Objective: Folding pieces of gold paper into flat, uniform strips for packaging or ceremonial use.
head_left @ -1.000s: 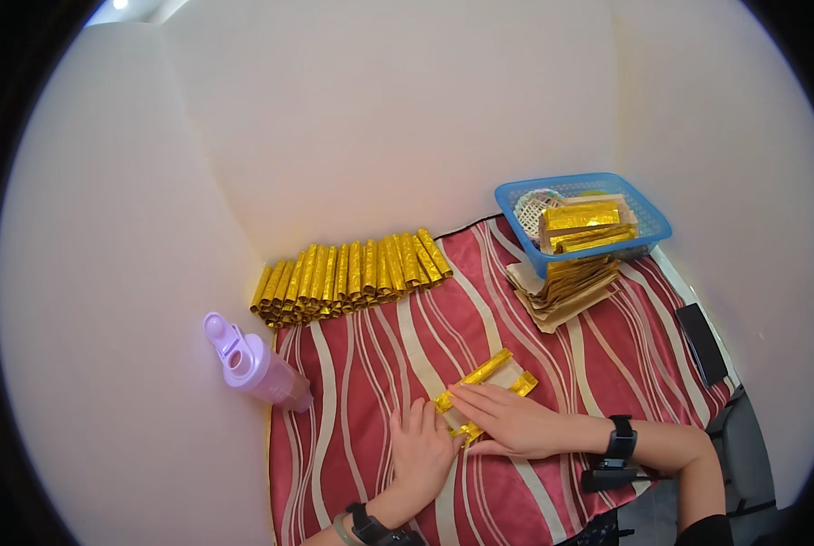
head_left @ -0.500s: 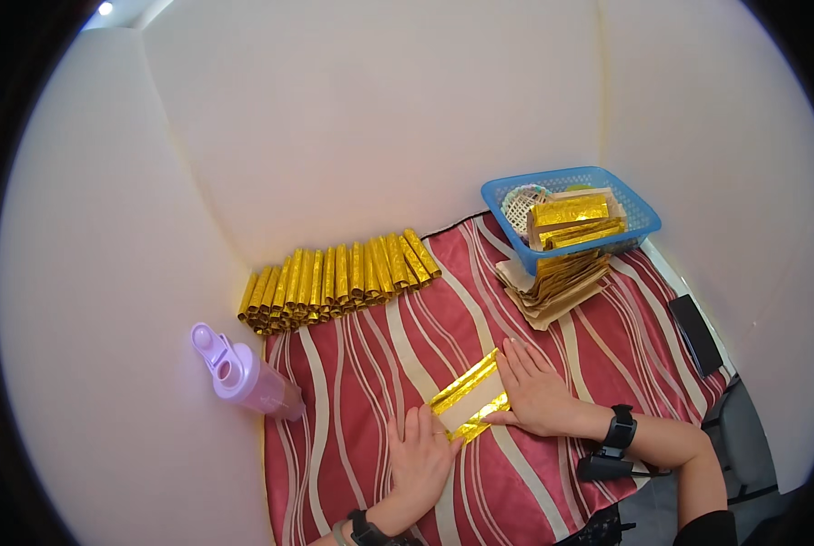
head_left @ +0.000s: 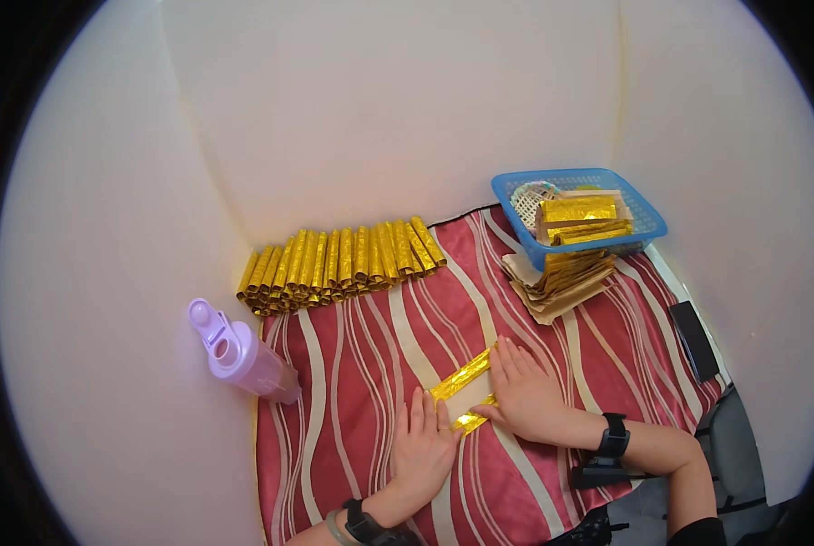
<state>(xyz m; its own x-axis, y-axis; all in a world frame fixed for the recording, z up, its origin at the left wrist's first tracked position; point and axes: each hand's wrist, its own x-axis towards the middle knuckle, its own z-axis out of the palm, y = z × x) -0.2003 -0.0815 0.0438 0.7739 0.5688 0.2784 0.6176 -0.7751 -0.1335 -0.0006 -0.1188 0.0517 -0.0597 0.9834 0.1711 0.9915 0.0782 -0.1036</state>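
Note:
A sheet of paper lies on the striped cloth in front of me, pale in the middle with a shiny gold band along its upper and lower edges. My left hand rests at its left end, fingers stretched out and close together. At the right end, my right hand lies flat with straight fingers; its thumb reaches across the lower gold band. Parts of both ends are hidden under the hands. Farther back on the left, several gold paper rolls are piled side by side.
A blue plastic basket at the back right holds gold paper and a small woven basket. Before it sits a stack of gold and brown sheets. A purple bottle stands at left, a black phone-like slab at right. White walls surround the table.
My right hand has shifted slightly left over the paper, covering more of its right end and lower band. My left hand stays at the left end. The view has moved slightly.

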